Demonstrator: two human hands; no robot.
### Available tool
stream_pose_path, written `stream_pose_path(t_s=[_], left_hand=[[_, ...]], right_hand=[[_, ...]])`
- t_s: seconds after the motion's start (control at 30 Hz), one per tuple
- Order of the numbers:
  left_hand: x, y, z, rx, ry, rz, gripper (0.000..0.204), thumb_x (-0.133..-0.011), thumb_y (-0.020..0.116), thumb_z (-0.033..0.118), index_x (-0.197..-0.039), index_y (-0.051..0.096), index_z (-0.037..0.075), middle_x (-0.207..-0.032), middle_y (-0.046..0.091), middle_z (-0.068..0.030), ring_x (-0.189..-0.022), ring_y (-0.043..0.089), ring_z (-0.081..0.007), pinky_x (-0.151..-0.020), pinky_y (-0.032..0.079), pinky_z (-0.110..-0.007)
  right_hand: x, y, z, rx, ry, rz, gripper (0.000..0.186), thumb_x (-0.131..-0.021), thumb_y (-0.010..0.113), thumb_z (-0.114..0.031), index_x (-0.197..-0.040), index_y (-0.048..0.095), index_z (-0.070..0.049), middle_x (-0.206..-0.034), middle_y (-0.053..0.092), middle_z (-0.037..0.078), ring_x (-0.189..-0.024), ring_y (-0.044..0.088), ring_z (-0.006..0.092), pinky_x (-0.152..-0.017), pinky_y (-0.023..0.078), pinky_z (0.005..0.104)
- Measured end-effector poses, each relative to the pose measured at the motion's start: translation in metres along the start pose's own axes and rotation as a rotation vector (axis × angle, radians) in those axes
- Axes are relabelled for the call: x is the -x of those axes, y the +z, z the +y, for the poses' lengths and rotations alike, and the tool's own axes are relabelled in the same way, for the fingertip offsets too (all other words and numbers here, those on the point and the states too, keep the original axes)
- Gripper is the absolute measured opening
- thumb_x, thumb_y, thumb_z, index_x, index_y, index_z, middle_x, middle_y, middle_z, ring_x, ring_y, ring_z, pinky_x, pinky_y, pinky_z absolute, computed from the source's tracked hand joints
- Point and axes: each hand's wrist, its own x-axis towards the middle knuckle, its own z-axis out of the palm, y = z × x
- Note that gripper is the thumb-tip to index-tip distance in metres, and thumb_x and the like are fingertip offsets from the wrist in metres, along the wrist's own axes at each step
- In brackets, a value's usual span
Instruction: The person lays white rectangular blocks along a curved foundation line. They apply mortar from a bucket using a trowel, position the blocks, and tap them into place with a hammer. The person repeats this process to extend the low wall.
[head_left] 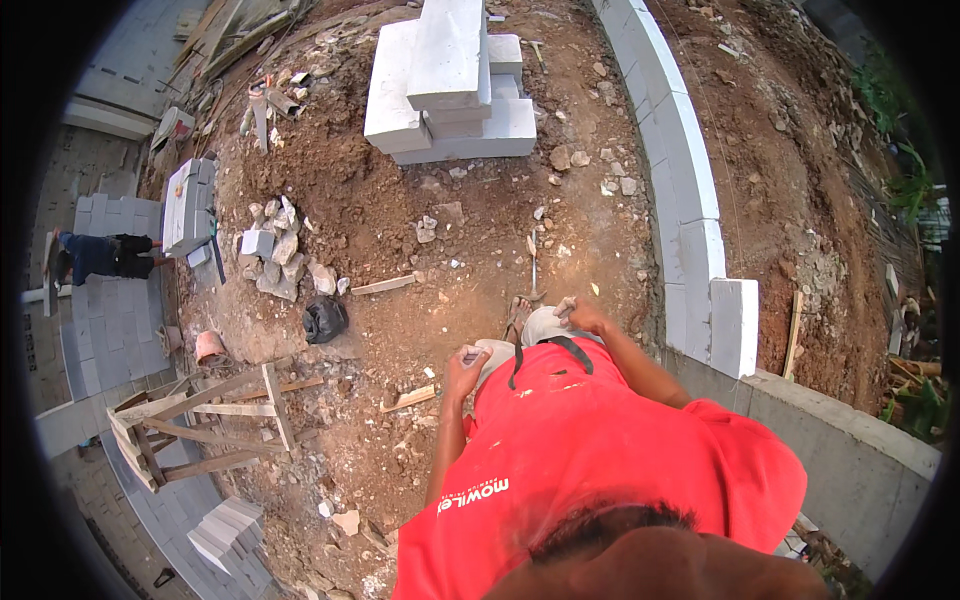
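My left hand is at the left side of my light trousers, its fingers curled closed. Whatever it may hold is too small to make out. Close to the front of my right thigh is my right hand, also with bent fingers; I cannot see what, if anything, lies inside them. Dark straps hang over the front of my red shirt, between the hands. On the dirt just ahead of my feet lies a thin-handled tool, its head partly beside my foot.
Large pale blocks are stacked ahead. A block wall runs along the right, on a concrete beam. Rubble, a black bag and a wooden trestle are at left. Another person stands farther left.
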Motion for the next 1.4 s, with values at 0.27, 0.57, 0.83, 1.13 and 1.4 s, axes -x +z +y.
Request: stream_pose_path(t_s=[0.27,0.57,0.83,1.13,1.4], left_hand=[[-0.073,-0.057,0.047,-0.022,0.091,-0.125,0.049,-0.089,0.082,0.039,-0.115,0.076,-0.002,-0.11,0.078,-0.017,-0.102,0.075,-0.0266,-0.093,0.056,-0.036],[-0.263,-0.097,0.233,-0.304,0.471,0.018,0.047,-0.086,0.084,0.035,-0.118,0.074,0.002,-0.123,0.07,-0.0217,-0.118,0.067,-0.035,-0.105,0.05,-0.043],[-0.482,-0.126,0.439,-0.705,0.533,0.362,0.115,-0.073,0.091,0.055,-0.161,0.035,0.006,-0.164,0.023,-0.0337,-0.156,0.02,-0.0467,-0.124,0.026,-0.059],[-0.528,-0.086,0.471,-1.067,0.469,0.12,0.12,-0.08,0.08,0.065,-0.168,0.023,0.007,-0.172,0.005,-0.0343,-0.161,0.004,-0.0459,-0.13,0.014,-0.055],[-0.519,-0.11,0.423,-1.234,0.74,0.026,0.115,-0.084,0.08,0.057,-0.166,0.022,0.0,-0.17,0.012,-0.0347,-0.16,0.011,-0.048,-0.13,0.018,-0.051]], right_hand=[[0.008,-0.027,-0.045,-0.196,-0.029,0.144,0.04,-0.083,0.043,0.01,-0.111,0.07,0.001,-0.109,0.071,0.013,-0.096,0.073,0.0257,-0.075,0.062,0.0398],[0.023,-0.006,-0.114,-0.485,-0.033,0.495,0.045,-0.077,0.039,0.016,-0.109,0.07,0.006,-0.106,0.074,0.015,-0.1,0.074,0.0255,-0.091,0.059,0.0368],[0.047,0.089,-0.141,-0.654,0.138,0.676,0.024,-0.092,0.059,0.001,-0.111,0.073,0.007,-0.1,0.078,0.017,-0.088,0.076,0.0242,-0.082,0.059,0.0347],[0.07,0.19,-0.152,-1.247,0.319,0.855,0.033,-0.099,0.047,-0.001,-0.124,0.066,0.007,-0.11,0.075,0.022,-0.093,0.076,0.0275,-0.071,0.063,0.0408],[0.056,0.27,-0.174,-0.893,0.469,0.982,0.042,-0.083,0.047,0.007,-0.119,0.068,0.007,-0.108,0.075,0.018,-0.096,0.074,0.0277,-0.082,0.06,0.0395]])
